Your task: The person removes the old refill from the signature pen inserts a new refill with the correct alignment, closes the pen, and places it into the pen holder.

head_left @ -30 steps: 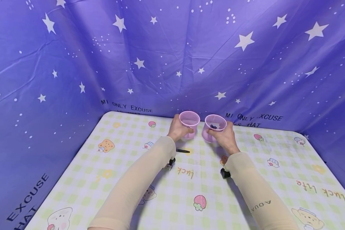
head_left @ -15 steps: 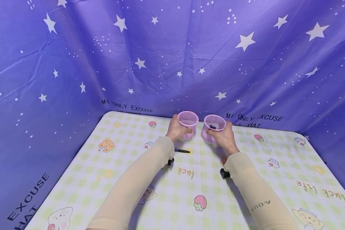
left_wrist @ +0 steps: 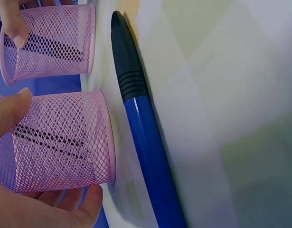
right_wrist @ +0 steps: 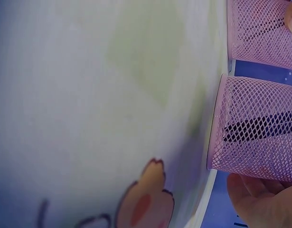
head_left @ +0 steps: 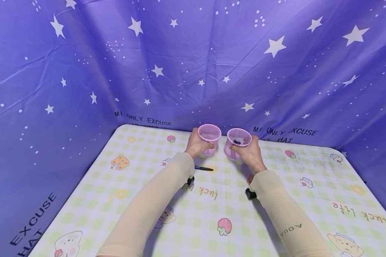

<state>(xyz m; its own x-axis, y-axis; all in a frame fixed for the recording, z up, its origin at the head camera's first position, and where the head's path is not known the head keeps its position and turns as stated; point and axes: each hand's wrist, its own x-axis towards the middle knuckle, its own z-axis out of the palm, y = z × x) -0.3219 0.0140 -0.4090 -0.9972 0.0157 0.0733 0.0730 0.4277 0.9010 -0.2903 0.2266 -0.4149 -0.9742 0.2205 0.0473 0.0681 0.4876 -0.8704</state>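
My left hand [head_left: 197, 144] grips a pink mesh pen holder [left_wrist: 55, 161], thumb on the near side and fingers wrapped around behind. In the left wrist view, thin dark lines show through its mesh. A second pink mesh pen holder [right_wrist: 255, 126] is gripped by my right hand [head_left: 251, 152], its thumb near the rim. Pens [head_left: 236, 142] with dark blue ends stand inside that one. Both holders are upright side by side at the table's far edge, with a narrow gap between them. A blue pen [left_wrist: 146, 137] with a black end lies on the cloth just in front of the left holder.
A green-and-white checked tablecloth [head_left: 193, 217] with cartoon prints covers the table. Behind it and at both sides hangs a purple curtain [head_left: 186, 53] with white stars, close against the far edge. A black wrist camera [head_left: 251, 193] sits under my right sleeve.
Both hands have shifted slightly left with the pen holders still in their grip. Slightly more of the pen on the table shows beside my left sleeve.
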